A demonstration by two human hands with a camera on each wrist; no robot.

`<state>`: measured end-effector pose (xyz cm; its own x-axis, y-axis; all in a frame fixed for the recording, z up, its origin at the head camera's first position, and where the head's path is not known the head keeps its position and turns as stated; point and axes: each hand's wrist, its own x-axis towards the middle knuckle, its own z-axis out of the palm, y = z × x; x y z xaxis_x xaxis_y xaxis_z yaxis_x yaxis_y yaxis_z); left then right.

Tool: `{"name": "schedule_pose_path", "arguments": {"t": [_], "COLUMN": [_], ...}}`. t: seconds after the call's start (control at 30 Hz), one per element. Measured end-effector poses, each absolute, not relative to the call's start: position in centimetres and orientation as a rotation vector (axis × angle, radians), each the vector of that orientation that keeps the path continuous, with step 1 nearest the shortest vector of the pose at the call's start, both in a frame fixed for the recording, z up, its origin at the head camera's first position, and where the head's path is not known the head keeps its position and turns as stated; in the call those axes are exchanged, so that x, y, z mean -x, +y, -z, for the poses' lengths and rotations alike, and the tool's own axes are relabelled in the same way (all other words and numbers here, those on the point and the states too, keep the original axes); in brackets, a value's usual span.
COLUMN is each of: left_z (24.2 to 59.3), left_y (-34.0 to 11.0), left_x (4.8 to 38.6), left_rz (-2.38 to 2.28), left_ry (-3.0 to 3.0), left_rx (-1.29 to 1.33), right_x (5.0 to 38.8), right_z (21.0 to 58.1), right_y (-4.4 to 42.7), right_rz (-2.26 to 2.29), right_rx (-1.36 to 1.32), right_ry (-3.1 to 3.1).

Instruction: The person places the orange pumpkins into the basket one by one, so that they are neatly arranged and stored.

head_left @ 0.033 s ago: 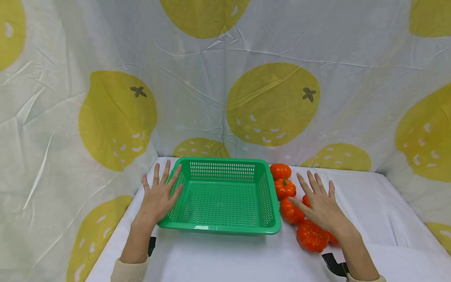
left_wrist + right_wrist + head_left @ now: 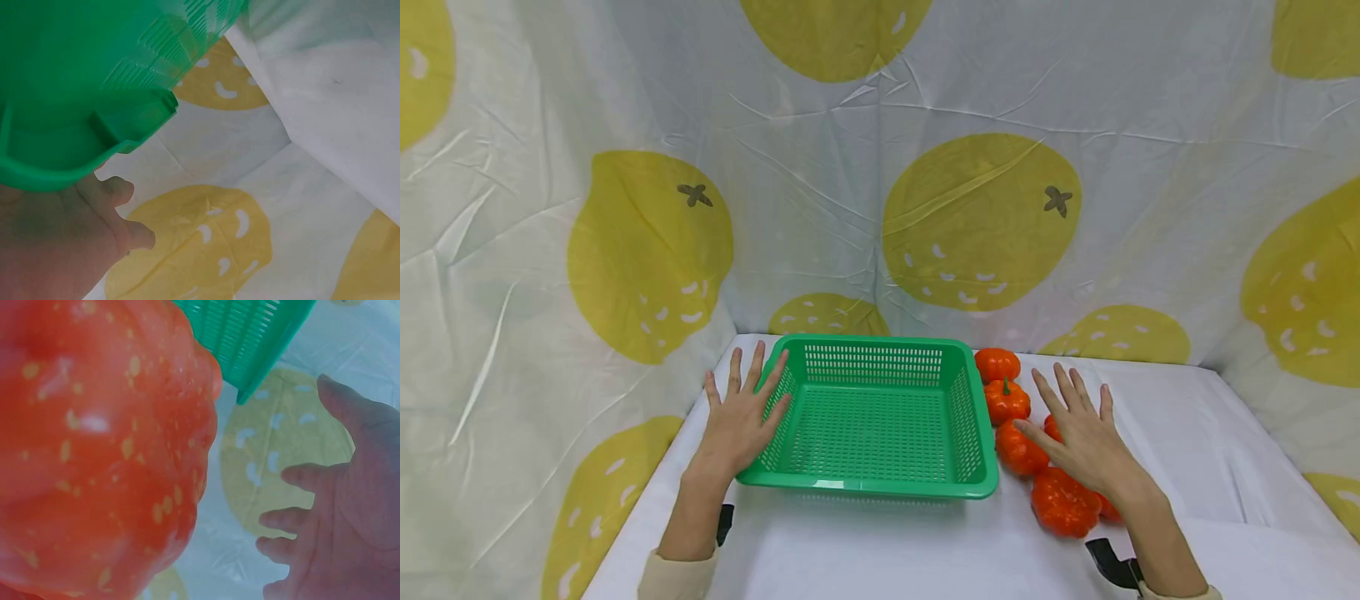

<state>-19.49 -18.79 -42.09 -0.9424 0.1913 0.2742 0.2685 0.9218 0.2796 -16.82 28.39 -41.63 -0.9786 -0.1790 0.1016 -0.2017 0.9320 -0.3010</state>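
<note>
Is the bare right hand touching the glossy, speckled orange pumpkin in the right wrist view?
Apart: the right wrist view shows patterned white cloth between the right hand and the speckled orange pumpkin.

No readable text, labels or numbers.

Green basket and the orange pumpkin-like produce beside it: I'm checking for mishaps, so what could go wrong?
The pumpkin-like produce sits crowded along the right side of the green basket, so lifting one piece might roll its neighbours. The right hand hides some of it in the head view, so a piece could get knocked. The left hand overlaps the basket's left side there, so a bump may shift it.
</note>
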Motion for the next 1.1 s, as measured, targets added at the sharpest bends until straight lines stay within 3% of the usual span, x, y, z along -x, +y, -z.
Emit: {"name": "schedule_pose_path", "arguments": {"t": [1.1], "left_z": [42.08], "left_y": [-18.46], "left_x": [19.25], "left_rz": [0.476], "left_ry": [-2.864], "left_rx": [0.37], "right_x": [16.56], "right_z": [41.62], "right_y": [27.72], "right_rz": [-0.464], "right_rx": [-0.32], "right_ry": [-3.007]}}
